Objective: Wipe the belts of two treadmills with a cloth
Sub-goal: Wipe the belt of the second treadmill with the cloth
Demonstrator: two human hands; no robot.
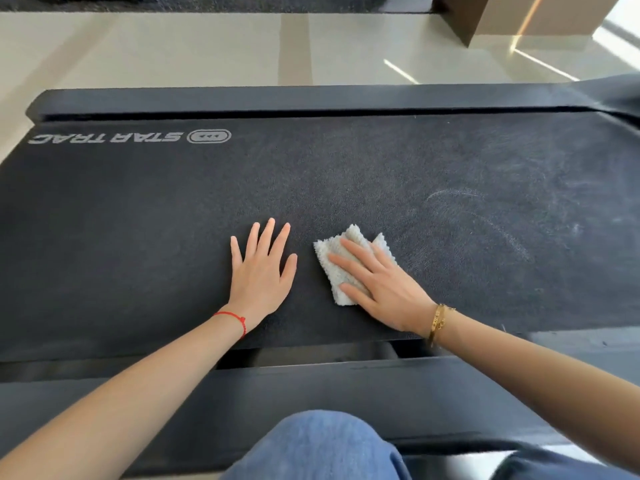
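Belt (346, 174): dark, grainy, dust-streaked beyond right hand | cloth (341, 261): white, fluffy, folded | we note right hand (377, 282) flat, pressing cloth; left hand (261, 271) splayed flat on belt, just beside.

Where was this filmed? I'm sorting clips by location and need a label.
Most likely a gym or fitness room. A branded treadmill belt with side rails fills the view, pale glossy floor tiles lie beyond, and the right hand presses a cloth on the belt.
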